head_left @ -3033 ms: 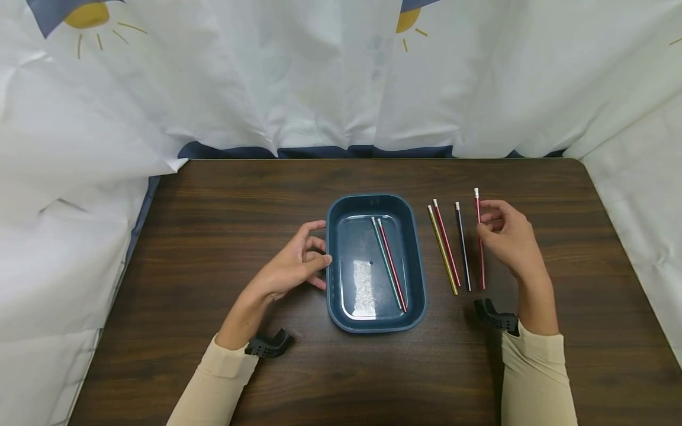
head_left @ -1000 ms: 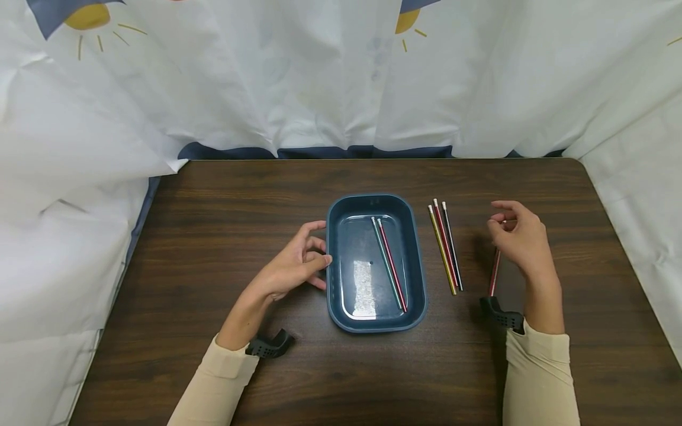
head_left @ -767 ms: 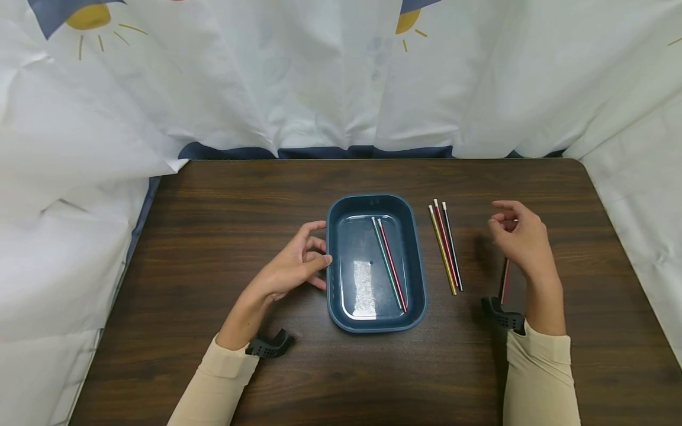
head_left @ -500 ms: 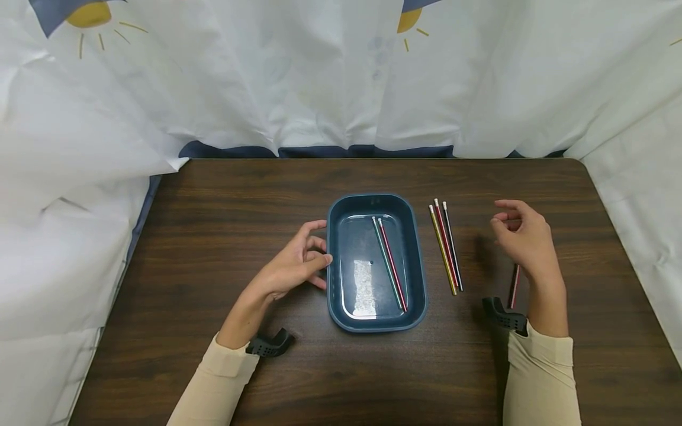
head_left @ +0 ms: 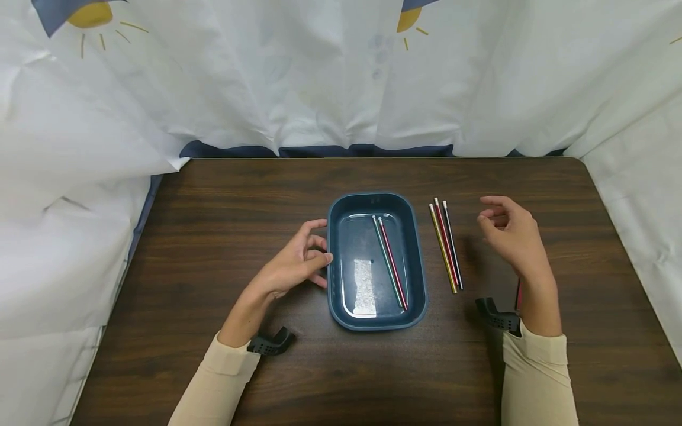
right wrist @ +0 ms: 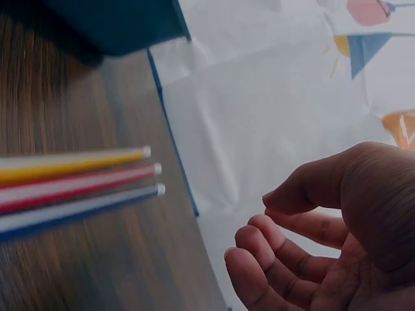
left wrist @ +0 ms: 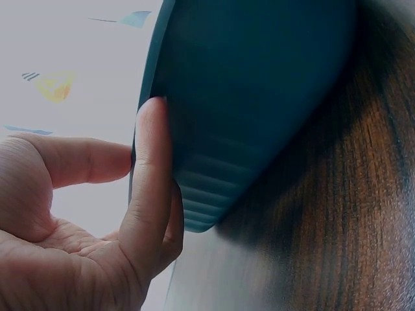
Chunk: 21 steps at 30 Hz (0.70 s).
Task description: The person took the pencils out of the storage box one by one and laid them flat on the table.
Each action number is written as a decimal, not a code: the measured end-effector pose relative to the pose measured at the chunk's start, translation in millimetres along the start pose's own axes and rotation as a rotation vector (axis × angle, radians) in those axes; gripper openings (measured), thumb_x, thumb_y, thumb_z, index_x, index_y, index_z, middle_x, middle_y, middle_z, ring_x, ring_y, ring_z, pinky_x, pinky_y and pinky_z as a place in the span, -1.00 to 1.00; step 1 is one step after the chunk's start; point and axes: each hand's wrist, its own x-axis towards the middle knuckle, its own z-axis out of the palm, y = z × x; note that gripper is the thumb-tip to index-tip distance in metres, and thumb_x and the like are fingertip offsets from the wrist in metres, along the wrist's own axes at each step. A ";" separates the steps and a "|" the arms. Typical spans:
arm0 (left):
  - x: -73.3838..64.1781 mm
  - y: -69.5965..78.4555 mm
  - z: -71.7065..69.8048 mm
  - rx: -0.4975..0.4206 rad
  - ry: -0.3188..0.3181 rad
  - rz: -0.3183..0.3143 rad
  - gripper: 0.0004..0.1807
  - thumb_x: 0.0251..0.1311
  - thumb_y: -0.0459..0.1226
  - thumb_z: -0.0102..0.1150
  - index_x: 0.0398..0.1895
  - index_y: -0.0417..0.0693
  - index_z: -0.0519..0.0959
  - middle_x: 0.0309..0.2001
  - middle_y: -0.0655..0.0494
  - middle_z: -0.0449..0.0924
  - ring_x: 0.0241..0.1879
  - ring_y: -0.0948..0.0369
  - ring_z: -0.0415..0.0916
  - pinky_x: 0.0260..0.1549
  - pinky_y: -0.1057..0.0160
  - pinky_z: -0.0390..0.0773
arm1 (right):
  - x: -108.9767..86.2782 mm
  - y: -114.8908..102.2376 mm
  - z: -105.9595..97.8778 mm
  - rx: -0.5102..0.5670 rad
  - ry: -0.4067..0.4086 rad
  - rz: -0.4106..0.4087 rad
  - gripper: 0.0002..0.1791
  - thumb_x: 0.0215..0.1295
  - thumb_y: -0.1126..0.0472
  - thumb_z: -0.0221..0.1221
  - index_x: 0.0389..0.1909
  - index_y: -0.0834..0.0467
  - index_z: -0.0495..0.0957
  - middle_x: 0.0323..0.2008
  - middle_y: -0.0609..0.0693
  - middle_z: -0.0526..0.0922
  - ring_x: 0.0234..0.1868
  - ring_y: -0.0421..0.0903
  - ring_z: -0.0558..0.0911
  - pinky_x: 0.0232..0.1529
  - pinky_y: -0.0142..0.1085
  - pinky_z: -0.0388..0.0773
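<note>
My left hand pinches the left rim of a dark blue plastic tray, thumb on the rim and fingers along its outer wall, as the left wrist view shows. In the tray, a green pencil and a red pencil lie side by side. Right of it, a gold pencil, another red pencil and a dark pencil rest close together. My right hand hovers right of these, fingers loosely curled around nothing. A further red pencil is mostly hidden beneath my right wrist.
Everything stands on a dark wooden table. White curtains with printed suns hang behind its far edge and along both sides. Black wrist cameras sit on both forearms.
The dark pencil has shifted left beside the other red one. My right hand has let go of the rightmost red pencil, which slid right under the wrist; lately the hand moved left. Left hand unchanged.
</note>
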 end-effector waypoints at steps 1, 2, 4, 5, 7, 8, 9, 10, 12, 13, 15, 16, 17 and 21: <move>0.1 -0.1 0.2 -0.002 0.000 0.002 -0.15 0.43 -0.44 0.10 0.66 0.02 -0.08 0.14 -0.20 0.28 -0.15 0.10 0.61 -0.33 0.04 0.88 | 0.0 -2.7 1.0 0.007 -0.009 -0.010 -0.50 0.58 0.16 0.09 0.44 0.24 0.44 0.05 0.25 0.62 -0.24 -0.52 0.54 -0.37 -0.60 0.65; 0.1 -0.2 0.4 -0.004 -0.001 0.004 -0.15 0.43 -0.44 0.09 0.66 0.02 -0.08 0.14 -0.20 0.29 -0.15 0.10 0.61 -0.33 0.04 0.88 | 0.0 -5.4 2.0 0.014 -0.015 -0.019 -0.50 0.58 0.16 0.10 0.44 0.24 0.45 0.05 0.24 0.61 -0.23 -0.51 0.54 -0.36 -0.60 0.65; 0.2 -0.4 0.8 -0.008 -0.001 0.008 -0.15 0.43 -0.44 0.09 0.66 0.02 -0.08 0.15 -0.22 0.29 -0.15 0.09 0.60 -0.34 0.04 0.88 | -0.3 -10.8 3.8 0.026 -0.022 -0.038 -0.51 0.58 0.17 0.10 0.44 0.23 0.45 0.04 0.23 0.61 -0.22 -0.50 0.55 -0.36 -0.59 0.66; 0.1 0.0 1.0 -0.010 0.000 0.009 -0.15 0.44 -0.44 0.08 0.66 0.02 -0.08 0.15 -0.22 0.29 -0.15 0.09 0.59 -0.34 0.04 0.88 | -0.6 -13.5 4.6 0.031 -0.025 -0.047 -0.51 0.58 0.17 0.11 0.43 0.23 0.46 0.03 0.22 0.61 -0.22 -0.49 0.55 -0.36 -0.59 0.66; 0.0 0.3 1.2 -0.011 0.000 0.011 -0.15 0.44 -0.44 0.08 0.66 0.03 -0.08 0.15 -0.23 0.29 -0.15 0.09 0.59 -0.34 0.04 0.88 | -1.3 -18.8 6.8 0.042 -0.031 -0.060 -0.52 0.57 0.18 0.11 0.43 0.21 0.46 0.03 0.20 0.61 -0.20 -0.48 0.54 -0.36 -0.58 0.67; 0.0 0.3 1.1 -0.010 0.000 0.011 -0.15 0.44 -0.44 0.09 0.66 0.03 -0.08 0.15 -0.23 0.29 -0.15 0.10 0.59 -0.34 0.04 0.88 | -1.8 -21.8 8.0 0.045 -0.034 -0.066 -0.52 0.57 0.18 0.12 0.42 0.21 0.47 0.02 0.19 0.61 -0.20 -0.48 0.54 -0.36 -0.57 0.67; -0.1 0.4 1.1 -0.009 0.000 0.011 -0.15 0.44 -0.44 0.09 0.66 0.03 -0.08 0.15 -0.23 0.29 -0.15 0.10 0.59 -0.34 0.04 0.88 | -2.1 -24.7 9.4 0.043 -0.037 -0.073 -0.53 0.57 0.18 0.13 0.42 0.20 0.48 0.02 0.19 0.62 -0.20 -0.47 0.55 -0.36 -0.56 0.68; -0.2 0.8 1.1 -0.007 0.001 0.010 -0.15 0.44 -0.44 0.09 0.66 0.03 -0.07 0.15 -0.23 0.30 -0.15 0.10 0.59 -0.34 0.04 0.88 | -2.6 -27.8 11.0 0.040 -0.039 -0.081 -0.53 0.56 0.17 0.13 0.41 0.20 0.49 0.01 0.19 0.63 -0.20 -0.46 0.55 -0.36 -0.54 0.67; -0.2 0.5 1.1 -0.004 0.001 0.011 -0.15 0.44 -0.44 0.09 0.66 0.03 -0.08 0.15 -0.23 0.30 -0.15 0.10 0.59 -0.35 0.04 0.88 | -3.5 -33.9 14.4 0.028 -0.043 -0.095 -0.55 0.56 0.16 0.14 0.39 0.17 0.51 0.00 0.17 0.65 -0.18 -0.42 0.56 -0.35 -0.52 0.63; -0.2 0.6 1.1 -0.003 0.001 0.011 -0.15 0.44 -0.44 0.09 0.66 0.03 -0.08 0.15 -0.23 0.30 -0.15 0.10 0.59 -0.35 0.04 0.88 | -4.0 -37.2 16.0 0.021 -0.043 -0.100 -0.56 0.56 0.16 0.15 0.38 0.16 0.52 -0.01 0.15 0.66 -0.17 -0.38 0.57 -0.34 -0.51 0.60; -0.1 0.6 1.0 -0.001 0.001 0.011 -0.16 0.44 -0.43 0.09 0.66 0.03 -0.07 0.15 -0.23 0.31 -0.15 0.09 0.60 -0.35 0.04 0.88 | -4.6 -43.7 19.7 0.013 -0.045 -0.112 -0.57 0.55 0.16 0.16 0.36 0.14 0.54 -0.03 0.14 0.67 -0.14 -0.29 0.58 -0.31 -0.48 0.56; -0.1 0.6 1.0 -0.002 0.001 0.011 -0.16 0.44 -0.44 0.09 0.66 0.03 -0.07 0.15 -0.23 0.32 -0.15 0.09 0.60 -0.35 0.04 0.88 | -4.8 -47.0 21.5 0.011 -0.050 -0.118 -0.58 0.54 0.16 0.16 0.35 0.13 0.55 -0.03 0.13 0.68 -0.12 -0.24 0.59 -0.29 -0.47 0.53; -0.1 0.6 1.1 -0.001 0.001 0.011 -0.16 0.44 -0.44 0.09 0.66 0.03 -0.07 0.15 -0.24 0.32 -0.15 0.08 0.60 -0.35 0.04 0.88 | -4.7 -50.0 23.5 0.011 -0.056 -0.127 -0.58 0.54 0.16 0.17 0.35 0.13 0.55 -0.03 0.13 0.68 -0.11 -0.19 0.60 -0.29 -0.47 0.53; -0.1 0.5 1.1 0.001 0.002 0.010 -0.16 0.44 -0.43 0.09 0.66 0.04 -0.07 0.16 -0.24 0.32 -0.14 0.06 0.60 -0.34 0.03 0.88 | -3.4 -63.2 29.4 -0.001 -0.071 -0.169 -0.59 0.53 0.17 0.18 0.33 0.14 0.56 -0.05 0.14 0.71 -0.09 -0.03 0.65 -0.27 -0.45 0.53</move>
